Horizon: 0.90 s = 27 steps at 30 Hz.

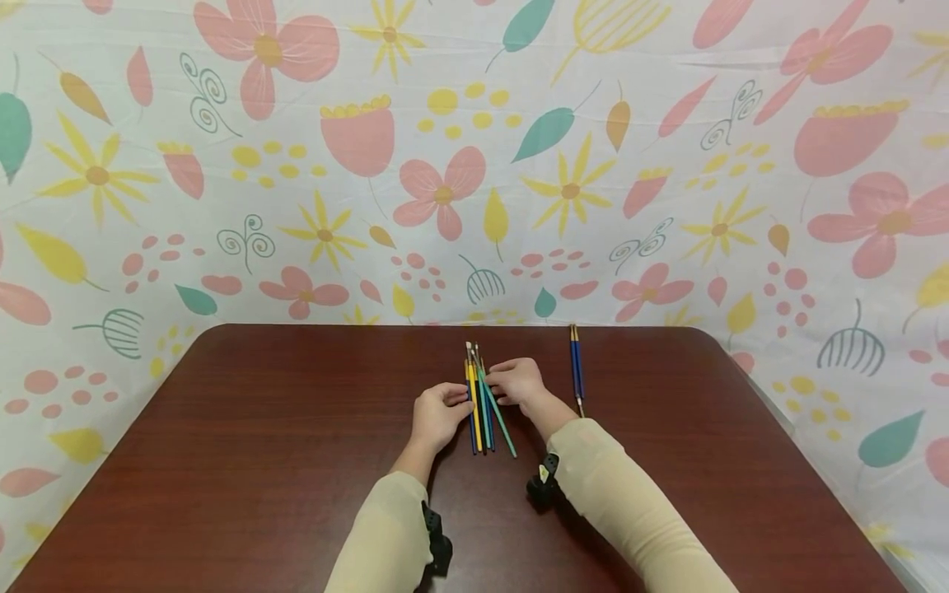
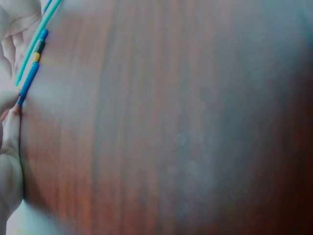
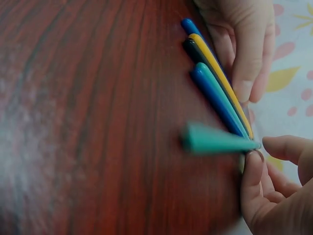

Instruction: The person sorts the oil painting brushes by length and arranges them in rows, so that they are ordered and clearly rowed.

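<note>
Several paintbrushes with blue, yellow, black and green handles lie in a loose bundle, bristles toward the far edge. My left hand (image 1: 437, 417) rests along the bundle's left side, fingertips touching the blue and yellow paintbrushes (image 1: 477, 424). From the right, my right hand (image 1: 516, 382) pinches a green paintbrush (image 1: 502, 424) between thumb and finger. That brush slants across the others, and its handle end (image 3: 210, 139) is blurred in the right wrist view. In the left wrist view, a blue handle (image 2: 29, 83) shows beside the left fingertips.
Two blue paintbrushes (image 1: 577, 366) lie end-on to the far edge, beyond the right forearm; another brush's tip shows just below them. The dark red-brown table (image 1: 296, 445) meets a flower-printed cloth (image 1: 445, 272) at the back. Each sleeve carries a black wrist camera (image 1: 544, 482).
</note>
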### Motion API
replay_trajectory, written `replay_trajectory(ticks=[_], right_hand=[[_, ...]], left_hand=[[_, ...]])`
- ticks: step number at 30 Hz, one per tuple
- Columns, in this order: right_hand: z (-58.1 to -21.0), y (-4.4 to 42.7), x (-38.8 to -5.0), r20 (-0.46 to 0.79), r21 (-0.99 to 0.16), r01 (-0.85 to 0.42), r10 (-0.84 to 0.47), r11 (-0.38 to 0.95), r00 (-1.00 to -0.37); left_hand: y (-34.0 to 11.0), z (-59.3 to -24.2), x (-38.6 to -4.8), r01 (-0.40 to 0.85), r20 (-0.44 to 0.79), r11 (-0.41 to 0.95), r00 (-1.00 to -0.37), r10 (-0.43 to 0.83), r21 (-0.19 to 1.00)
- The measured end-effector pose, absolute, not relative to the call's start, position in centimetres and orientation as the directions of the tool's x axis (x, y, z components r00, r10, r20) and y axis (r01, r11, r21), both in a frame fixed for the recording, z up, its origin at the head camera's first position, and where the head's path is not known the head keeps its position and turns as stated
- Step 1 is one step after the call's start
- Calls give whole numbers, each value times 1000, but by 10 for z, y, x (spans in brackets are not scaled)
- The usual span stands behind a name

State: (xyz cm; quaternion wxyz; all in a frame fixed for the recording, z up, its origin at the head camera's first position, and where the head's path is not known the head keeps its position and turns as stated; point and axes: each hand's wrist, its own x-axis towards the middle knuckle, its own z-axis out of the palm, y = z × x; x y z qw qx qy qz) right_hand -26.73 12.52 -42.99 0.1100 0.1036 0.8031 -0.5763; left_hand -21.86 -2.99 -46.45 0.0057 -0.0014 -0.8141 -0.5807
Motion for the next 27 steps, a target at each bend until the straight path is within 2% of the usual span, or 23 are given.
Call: replay_trajectory(ticks=[6, 10, 17, 27], right_hand=[[-432, 118, -265, -217, -834, 215, 57, 508, -975], [-433, 115, -264, -185, -797, 192, 71, 573, -980], [-433, 114, -264, -181, -783, 195, 84, 590, -980], [-428, 120, -261, -188, -824, 192, 63, 533, -980]], left_hand=[[-30, -464, -218, 7, 8, 334, -1000, -1, 943], [-30, -464, -218, 9, 10, 333, -1000, 0, 943], [-31, -465, -218, 5, 8, 342, -1000, -9, 940], [-30, -465, -218, 10, 13, 338, -1000, -8, 941]])
